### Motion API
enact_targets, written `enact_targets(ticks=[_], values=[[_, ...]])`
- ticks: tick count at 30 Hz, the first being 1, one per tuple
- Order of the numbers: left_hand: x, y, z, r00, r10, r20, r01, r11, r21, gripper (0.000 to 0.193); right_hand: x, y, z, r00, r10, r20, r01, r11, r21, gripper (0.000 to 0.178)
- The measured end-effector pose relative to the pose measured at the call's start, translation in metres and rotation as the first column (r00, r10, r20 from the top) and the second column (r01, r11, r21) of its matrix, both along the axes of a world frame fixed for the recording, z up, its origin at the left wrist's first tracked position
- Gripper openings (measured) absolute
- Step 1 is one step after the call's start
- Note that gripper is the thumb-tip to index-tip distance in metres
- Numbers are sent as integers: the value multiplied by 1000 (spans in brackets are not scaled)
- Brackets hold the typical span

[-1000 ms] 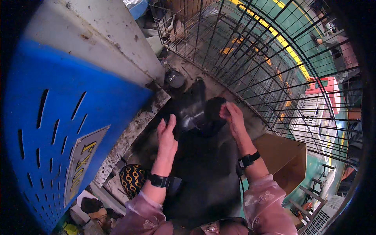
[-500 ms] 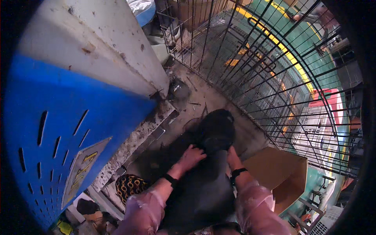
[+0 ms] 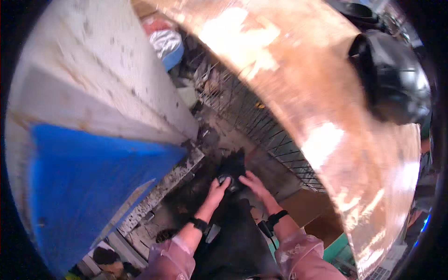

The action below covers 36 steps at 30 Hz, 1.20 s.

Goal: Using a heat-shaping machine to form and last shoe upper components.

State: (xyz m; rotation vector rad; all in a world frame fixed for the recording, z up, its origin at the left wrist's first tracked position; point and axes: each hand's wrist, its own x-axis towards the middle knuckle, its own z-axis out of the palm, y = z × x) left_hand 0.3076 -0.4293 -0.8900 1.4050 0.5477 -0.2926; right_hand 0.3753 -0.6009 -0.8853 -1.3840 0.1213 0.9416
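Observation:
My left hand point(image 3: 221, 187) is closed around the near edge of a dark black piece point(image 3: 232, 163), with the thumb on top near a small round dark part. What the piece is cannot be made out in the shadow. My right hand point(image 3: 254, 183) is held at its right side, fingers stretched out; whether the fingertips touch it is hard to tell. Both wrists wear black bands, and pink translucent sleeves cover the forearms. Dark clothing lies below the hands.
A shiny brown tabletop point(image 3: 289, 88) curves over the right, bearing a glossy black hollow part point(image 3: 392, 79). A wire cage point(image 3: 275, 135) stands beneath it, near a cardboard box point(image 3: 303, 205). A blue panel point(image 3: 98, 186) below a stained white surface point(image 3: 107, 70) fills the left.
The view has shifted, bringing the tabletop and glossy black part into sight. My hands have come closer together, and the left one now grips the dark piece.

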Motion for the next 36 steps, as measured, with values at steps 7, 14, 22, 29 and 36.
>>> enact_targets(ticks=[7,14,22,29,36], values=[[-59,26,179,945,270,-183,-326,775,-542,37,-56,46,149,1000,-20,23,18,998,61,53],[-170,20,373,934,318,-162,-356,860,-366,57,-123,25,405,731,566,382,-346,789,-507,60],[-175,2,599,987,88,137,-104,987,119,41,-7,-49,584,495,192,847,502,733,-460,47],[-17,-35,600,923,-28,383,-71,968,241,32,129,-138,566,202,-170,964,945,292,-147,78],[45,-57,548,982,42,186,-40,999,-14,29,179,-199,524,727,-214,652,586,689,-428,82]])
